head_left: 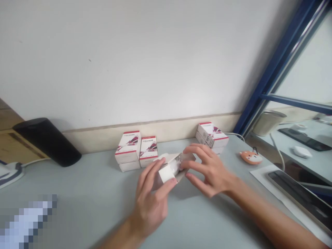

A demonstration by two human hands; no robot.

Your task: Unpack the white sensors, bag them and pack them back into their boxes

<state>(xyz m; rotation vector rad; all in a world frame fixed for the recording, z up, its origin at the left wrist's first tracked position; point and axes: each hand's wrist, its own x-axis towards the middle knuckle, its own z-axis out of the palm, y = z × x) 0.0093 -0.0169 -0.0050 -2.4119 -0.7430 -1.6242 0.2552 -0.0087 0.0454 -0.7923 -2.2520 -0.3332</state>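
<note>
A small white cardboard box (167, 173) is tilted above the table, its flaps spread at the end toward the right. My left hand (151, 197) grips its closed end, thumb on the near side and fingers on the far side. Inside the opening lies something in clear, shiny plastic (176, 166); its kind cannot be made out. My right hand (204, 169) is curled around the open end, with fingertips at the flaps and the plastic and the thumb at the near edge. Behind the box stand white-and-red printed boxes (128, 147), stacked, with a smaller box (148, 148) beside them.
More printed boxes (212, 135) are stacked by the wall at right. An orange animal-faced pouch (251, 157) and a dark phone-like device (298, 197) lie further right. A black cylindrical object (48, 141) leans at left. A blue-framed mirror or glass panel (282, 52) bounds the right side.
</note>
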